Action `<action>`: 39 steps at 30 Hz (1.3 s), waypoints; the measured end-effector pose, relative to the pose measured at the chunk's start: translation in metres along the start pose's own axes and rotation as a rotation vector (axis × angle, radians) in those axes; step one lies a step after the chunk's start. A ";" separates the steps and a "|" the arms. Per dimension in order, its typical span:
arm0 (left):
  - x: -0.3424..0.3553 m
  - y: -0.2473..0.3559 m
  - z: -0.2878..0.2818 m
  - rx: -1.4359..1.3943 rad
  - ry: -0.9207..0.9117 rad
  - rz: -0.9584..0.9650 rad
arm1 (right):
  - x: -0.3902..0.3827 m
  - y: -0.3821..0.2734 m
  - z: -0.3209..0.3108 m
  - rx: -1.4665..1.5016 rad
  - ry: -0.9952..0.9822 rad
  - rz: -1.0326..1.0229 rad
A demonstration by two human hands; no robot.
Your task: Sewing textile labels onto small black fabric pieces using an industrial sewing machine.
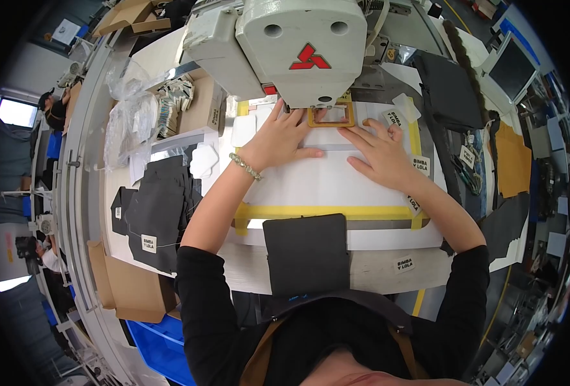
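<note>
Between left grip [278, 141] and right grip [386, 156], an amber frame [329, 125].

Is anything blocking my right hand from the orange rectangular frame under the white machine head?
Nothing visible: the fingers of your bare right hand reach straight to the near right corner of the orange rectangular frame. The white machine head hides part of its far side, not that corner.

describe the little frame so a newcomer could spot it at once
Start at the big pale machine head with the red emblem, top centre. Just under it, between the left hand and the right hand, is a small rectangular frame. Its amber rim encloses an opening, unlike the flat yellow tape by the white sheet.
</note>
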State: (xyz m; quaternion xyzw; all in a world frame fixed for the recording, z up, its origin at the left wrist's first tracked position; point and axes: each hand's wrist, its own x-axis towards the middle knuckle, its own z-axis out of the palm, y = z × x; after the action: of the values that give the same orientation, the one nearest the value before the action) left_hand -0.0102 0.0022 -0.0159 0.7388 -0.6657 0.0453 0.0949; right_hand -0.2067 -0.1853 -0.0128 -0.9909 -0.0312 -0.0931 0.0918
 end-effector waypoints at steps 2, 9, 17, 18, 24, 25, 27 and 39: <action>0.001 0.001 0.001 -0.022 -0.025 -0.021 | 0.001 0.001 0.000 0.003 -0.014 0.001; -0.017 0.012 -0.018 0.302 0.091 -0.187 | 0.005 0.002 -0.002 -0.008 0.019 -0.042; -0.019 0.067 -0.045 -0.192 -0.148 -0.276 | 0.008 0.009 -0.001 -0.033 -0.004 -0.064; -0.019 0.071 -0.037 -0.169 -0.003 -0.131 | 0.009 0.009 -0.002 -0.016 -0.008 -0.063; -0.012 0.066 -0.004 -0.124 0.122 0.011 | 0.009 0.015 0.000 0.013 -0.031 -0.075; -0.011 0.066 -0.004 -0.117 0.119 0.006 | 0.009 0.015 -0.001 0.029 -0.049 -0.070; -0.010 0.066 -0.003 -0.110 0.116 0.001 | 0.008 0.017 0.000 0.017 -0.013 -0.085; -0.012 0.070 -0.006 -0.103 0.092 -0.026 | 0.004 0.013 0.004 -0.048 0.135 -0.111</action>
State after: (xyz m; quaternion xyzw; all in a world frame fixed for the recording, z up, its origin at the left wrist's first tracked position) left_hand -0.0803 0.0084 -0.0069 0.7388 -0.6523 0.0437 0.1637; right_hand -0.2011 -0.1970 -0.0182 -0.9810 -0.0778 -0.1654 0.0647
